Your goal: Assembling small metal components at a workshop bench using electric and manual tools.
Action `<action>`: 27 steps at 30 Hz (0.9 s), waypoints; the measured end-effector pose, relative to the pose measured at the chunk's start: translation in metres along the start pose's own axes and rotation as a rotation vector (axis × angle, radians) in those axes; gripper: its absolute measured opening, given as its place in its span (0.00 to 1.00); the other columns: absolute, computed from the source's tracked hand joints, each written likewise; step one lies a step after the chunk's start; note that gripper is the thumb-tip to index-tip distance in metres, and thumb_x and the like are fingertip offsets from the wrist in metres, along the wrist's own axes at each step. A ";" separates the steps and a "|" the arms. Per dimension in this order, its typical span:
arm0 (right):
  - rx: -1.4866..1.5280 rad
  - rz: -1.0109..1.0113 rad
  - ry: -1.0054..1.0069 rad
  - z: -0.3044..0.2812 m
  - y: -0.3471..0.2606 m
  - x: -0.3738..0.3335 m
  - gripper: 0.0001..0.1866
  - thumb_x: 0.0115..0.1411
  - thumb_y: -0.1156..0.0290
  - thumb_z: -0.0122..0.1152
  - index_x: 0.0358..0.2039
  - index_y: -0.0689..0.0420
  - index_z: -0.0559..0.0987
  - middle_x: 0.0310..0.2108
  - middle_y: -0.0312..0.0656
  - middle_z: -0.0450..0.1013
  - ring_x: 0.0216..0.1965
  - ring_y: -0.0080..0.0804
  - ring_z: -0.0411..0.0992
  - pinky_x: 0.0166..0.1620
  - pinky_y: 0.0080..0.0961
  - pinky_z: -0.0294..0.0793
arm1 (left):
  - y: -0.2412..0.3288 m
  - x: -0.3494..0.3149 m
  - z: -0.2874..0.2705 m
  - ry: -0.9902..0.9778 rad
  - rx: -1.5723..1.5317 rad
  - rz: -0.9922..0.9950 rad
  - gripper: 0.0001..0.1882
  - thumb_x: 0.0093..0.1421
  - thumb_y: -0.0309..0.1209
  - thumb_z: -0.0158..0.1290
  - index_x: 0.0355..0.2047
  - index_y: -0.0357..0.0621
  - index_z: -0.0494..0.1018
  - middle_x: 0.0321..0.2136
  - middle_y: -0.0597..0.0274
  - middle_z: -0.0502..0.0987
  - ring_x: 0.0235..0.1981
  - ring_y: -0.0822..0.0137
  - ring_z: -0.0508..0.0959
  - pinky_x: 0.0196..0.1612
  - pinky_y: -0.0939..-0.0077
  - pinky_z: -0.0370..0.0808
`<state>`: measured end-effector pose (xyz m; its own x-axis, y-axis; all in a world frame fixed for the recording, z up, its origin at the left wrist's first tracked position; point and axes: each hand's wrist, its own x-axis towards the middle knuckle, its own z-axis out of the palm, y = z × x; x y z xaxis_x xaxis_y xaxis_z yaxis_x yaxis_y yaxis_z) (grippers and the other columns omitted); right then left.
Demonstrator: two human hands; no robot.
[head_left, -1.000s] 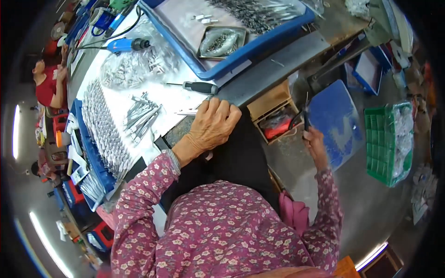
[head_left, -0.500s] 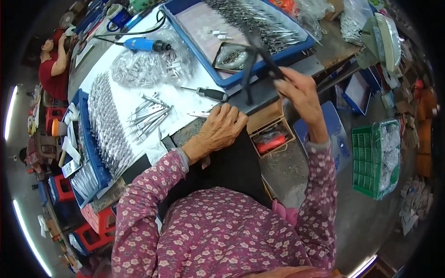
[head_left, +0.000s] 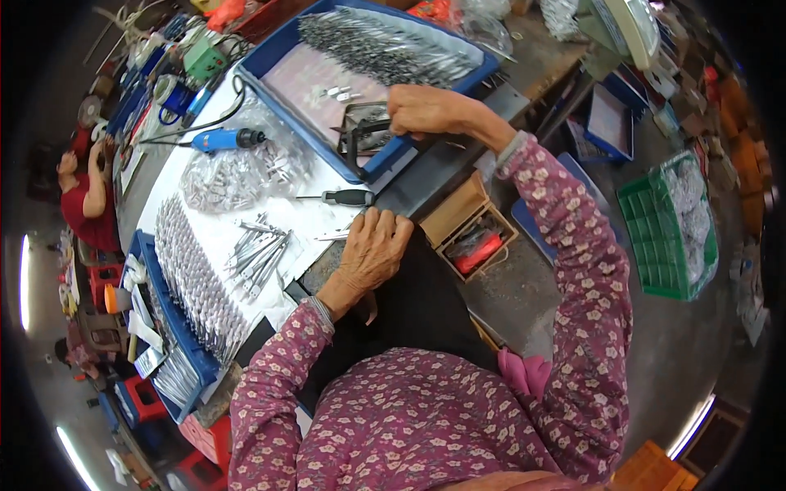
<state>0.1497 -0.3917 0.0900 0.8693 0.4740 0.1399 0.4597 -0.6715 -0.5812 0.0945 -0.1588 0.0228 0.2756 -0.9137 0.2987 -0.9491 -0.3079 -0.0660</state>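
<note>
My right hand is closed round the handle of a dark hammer-like tool, held over the near corner of the large blue tray. Behind the tool, a small square tin of tiny parts sits in that tray. At the bench edge my left hand is closed, fingers curled, and a slim silver metal piece pokes out on its left; its grip is mostly hidden. Beyond this hand lies a black-handled screwdriver. A loose pile of slim metal parts rests on the white sheet to its left.
A blue electric screwdriver and a clear bag of small pieces lie farther back. Rows of parts fill the left blue tray. To the right are an open wooden box and a green crate. Another person sits far left.
My right hand has moved left with the dark tool, from beside the large tray to over its near corner. My left hand stays at the bench edge. The whole view has shifted and turned slightly.
</note>
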 end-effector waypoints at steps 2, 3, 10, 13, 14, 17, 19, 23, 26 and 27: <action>-0.070 -0.107 0.068 0.008 0.012 0.007 0.10 0.49 0.69 0.51 0.19 0.63 0.68 0.23 0.42 0.63 0.21 0.31 0.67 0.26 0.26 0.65 | 0.000 0.002 0.001 -0.009 -0.005 0.023 0.09 0.44 0.25 0.46 0.29 0.40 0.65 0.23 0.57 0.63 0.26 0.61 0.65 0.29 0.70 0.62; -0.182 -0.057 0.081 0.014 0.016 0.011 0.10 0.48 0.68 0.51 0.18 0.63 0.68 0.21 0.43 0.63 0.20 0.34 0.67 0.26 0.28 0.65 | 0.002 0.003 0.001 -0.010 0.004 0.010 0.09 0.44 0.25 0.46 0.28 0.40 0.65 0.23 0.57 0.63 0.26 0.60 0.65 0.29 0.70 0.62; -0.309 0.206 0.140 0.015 -0.023 -0.004 0.12 0.47 0.66 0.51 0.18 0.63 0.72 0.19 0.52 0.69 0.24 0.49 0.70 0.25 0.41 0.68 | 0.005 0.001 0.002 -0.045 -0.007 -0.014 0.04 0.51 0.25 0.46 0.27 0.39 0.65 0.23 0.55 0.63 0.26 0.57 0.65 0.29 0.66 0.62; -0.088 0.290 0.387 0.030 -0.023 -0.034 0.11 0.50 0.66 0.51 0.22 0.63 0.72 0.22 0.55 0.70 0.27 0.48 0.71 0.31 0.38 0.70 | 0.006 -0.001 0.004 -0.046 0.069 -0.022 0.06 0.46 0.25 0.46 0.26 0.40 0.64 0.21 0.57 0.62 0.25 0.58 0.65 0.29 0.67 0.62; -0.039 0.292 0.472 0.038 -0.019 -0.039 0.12 0.51 0.66 0.52 0.24 0.63 0.73 0.23 0.55 0.70 0.27 0.48 0.71 0.32 0.36 0.70 | 0.005 0.001 0.008 -0.073 0.057 -0.012 0.06 0.46 0.25 0.46 0.26 0.40 0.64 0.21 0.57 0.62 0.25 0.58 0.65 0.29 0.67 0.62; 0.256 0.023 0.611 0.049 -0.001 -0.088 0.12 0.54 0.67 0.54 0.36 0.60 0.75 0.20 0.40 0.71 0.21 0.22 0.69 0.26 0.20 0.68 | 0.003 0.003 0.014 0.040 0.076 0.031 0.05 0.46 0.24 0.46 0.26 0.40 0.64 0.21 0.57 0.61 0.25 0.58 0.65 0.27 0.66 0.62; 0.671 0.120 0.418 0.064 0.022 -0.120 0.11 0.54 0.68 0.51 0.32 0.63 0.76 0.14 0.33 0.66 0.16 0.18 0.63 0.22 0.16 0.64 | 0.002 0.005 0.010 0.017 0.092 0.007 0.05 0.45 0.24 0.46 0.26 0.41 0.65 0.21 0.56 0.61 0.24 0.57 0.65 0.27 0.67 0.62; 0.859 0.611 0.312 0.167 0.117 -0.192 0.13 0.58 0.71 0.48 0.38 0.65 0.75 0.15 0.32 0.63 0.15 0.17 0.58 0.19 0.15 0.60 | 0.001 0.011 0.011 -0.007 0.084 0.029 0.07 0.44 0.22 0.46 0.27 0.39 0.66 0.20 0.56 0.61 0.22 0.58 0.63 0.25 0.67 0.61; 0.930 0.844 0.373 0.283 0.173 -0.224 0.13 0.57 0.73 0.48 0.40 0.65 0.74 0.14 0.34 0.62 0.15 0.17 0.58 0.19 0.16 0.59 | 0.002 0.011 0.012 -0.044 0.069 0.021 0.08 0.43 0.21 0.47 0.28 0.38 0.66 0.20 0.55 0.61 0.22 0.57 0.63 0.25 0.66 0.60; 1.012 0.886 0.624 0.337 0.195 -0.248 0.13 0.55 0.72 0.49 0.39 0.65 0.75 0.15 0.36 0.63 0.16 0.22 0.61 0.20 0.20 0.62 | 0.005 0.013 0.016 -0.030 0.039 0.030 0.09 0.43 0.21 0.47 0.28 0.37 0.66 0.20 0.55 0.61 0.22 0.57 0.62 0.24 0.66 0.60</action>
<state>-0.0373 -0.4480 -0.3282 0.8485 -0.3594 -0.3883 -0.3398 0.1924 -0.9206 0.0954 -0.1769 0.0114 0.2520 -0.9302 0.2670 -0.9507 -0.2895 -0.1114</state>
